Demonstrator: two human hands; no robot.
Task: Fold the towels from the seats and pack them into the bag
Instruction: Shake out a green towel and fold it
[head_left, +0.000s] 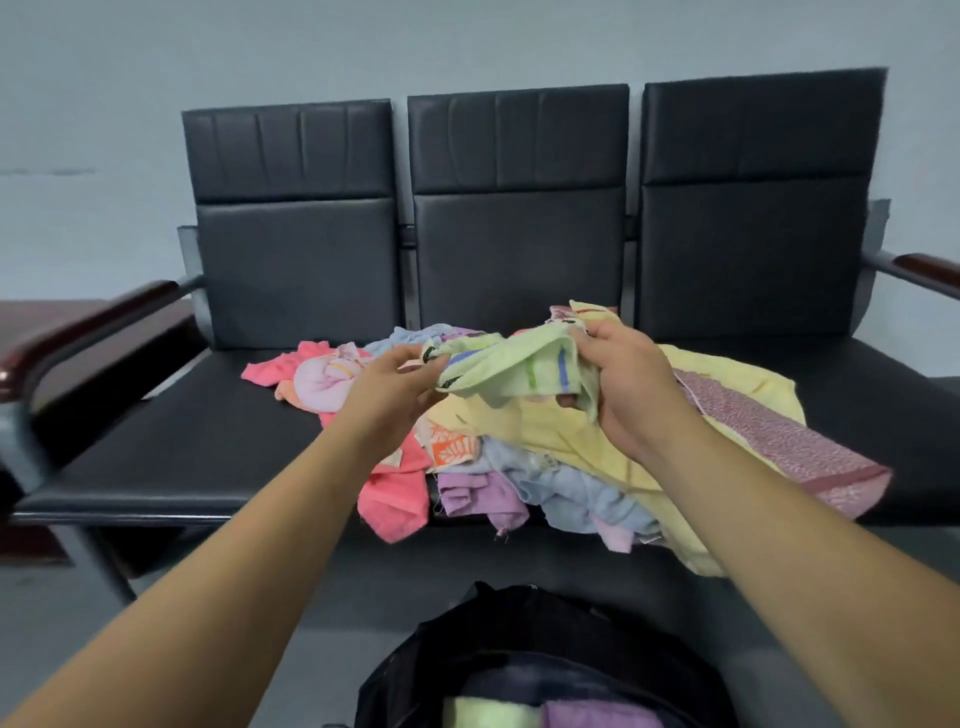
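Fingers (411, 385) of the left hand (387, 389) pinch the towel (511, 371) at its left edge; the right hand (634, 384) has its fingers curled round the right end, above the pile (550, 467).

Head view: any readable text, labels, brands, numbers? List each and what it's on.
None readable.
The orange-and-white print on a piled towel: too blurred to tell if it is lettering.
Dark marks at the edge of the light green towel: unreadable.
The bag: no label visible.

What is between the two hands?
A light green towel with coloured stripes, held by the left hand and right hand, in the head view.
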